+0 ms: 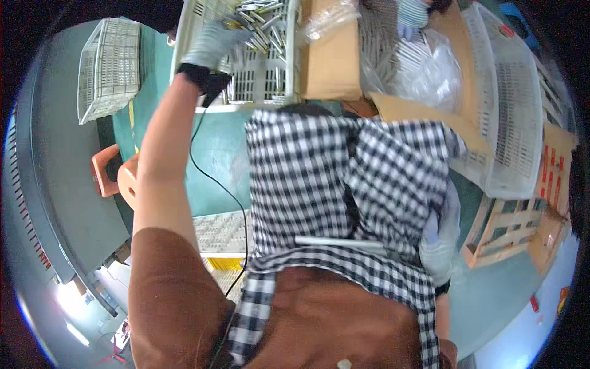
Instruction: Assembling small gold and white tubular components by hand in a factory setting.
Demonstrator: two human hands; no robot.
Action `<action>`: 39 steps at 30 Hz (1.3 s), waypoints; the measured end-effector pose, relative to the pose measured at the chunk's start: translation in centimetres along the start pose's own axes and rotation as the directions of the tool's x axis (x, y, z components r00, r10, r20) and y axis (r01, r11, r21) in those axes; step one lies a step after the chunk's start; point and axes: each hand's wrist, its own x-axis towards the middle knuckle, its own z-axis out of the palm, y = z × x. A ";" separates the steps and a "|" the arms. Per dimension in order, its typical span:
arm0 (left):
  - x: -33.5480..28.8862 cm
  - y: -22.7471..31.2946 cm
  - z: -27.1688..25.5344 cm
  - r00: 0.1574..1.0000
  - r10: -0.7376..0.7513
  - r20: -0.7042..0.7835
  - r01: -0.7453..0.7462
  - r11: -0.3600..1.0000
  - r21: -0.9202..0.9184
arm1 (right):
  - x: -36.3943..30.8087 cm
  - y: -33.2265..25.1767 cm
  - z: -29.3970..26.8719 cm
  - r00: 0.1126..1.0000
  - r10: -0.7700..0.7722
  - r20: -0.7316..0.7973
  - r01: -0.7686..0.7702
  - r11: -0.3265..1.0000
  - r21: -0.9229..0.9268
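My left hand [215,42], in a grey-white glove with a black cuff, reaches into a white plastic crate [184,34]. Slim metal tubes [264,27] lie in that crate, several of them right by my fingers, which are blurred. My right hand [437,249], also gloved, is low beside my right thigh, its fingers partly hidden and unclear. Across my lap, on the black-and-white checked apron [301,178], lies a pale, slim rod [341,242]. Whether my right hand touches it cannot be made out.
Ahead to the right, a cardboard box [335,67] holds grey rods [378,49] and clear plastic film [430,74]; another person's gloved hand [412,18] is over it. White crates [516,111] stand right, another crate [110,71] left. A black cable [221,184] trails along my left arm. An orange stool [127,178] stands left.
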 end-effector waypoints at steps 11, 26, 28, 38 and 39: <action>-24.6 17.0 3.4 0.970 0.238 0.053 -0.056 0.429 -0.902 | 3.2 -0.2 -2.3 0.890 -0.410 -0.200 0.395 0.912 -0.112; -33.0 14.1 11.5 0.870 0.345 0.352 0.387 -0.036 -0.921 | 5.3 -6.2 3.9 0.513 -0.719 0.470 0.849 0.507 -0.151; -32.9 14.8 11.8 0.750 0.614 0.246 0.206 0.136 -0.969 | 5.9 -6.5 4.7 0.513 -0.705 0.490 0.847 0.507 -0.158; -31.9 14.2 11.2 0.955 0.005 0.297 0.291 -0.222 -0.931 | 7.9 -6.4 3.7 0.716 -0.493 0.495 0.455 0.867 0.204; -32.1 14.0 11.6 0.953 -0.016 0.304 0.294 -0.208 -0.933 | 7.8 -6.4 3.4 0.759 -0.429 0.489 0.318 0.900 0.297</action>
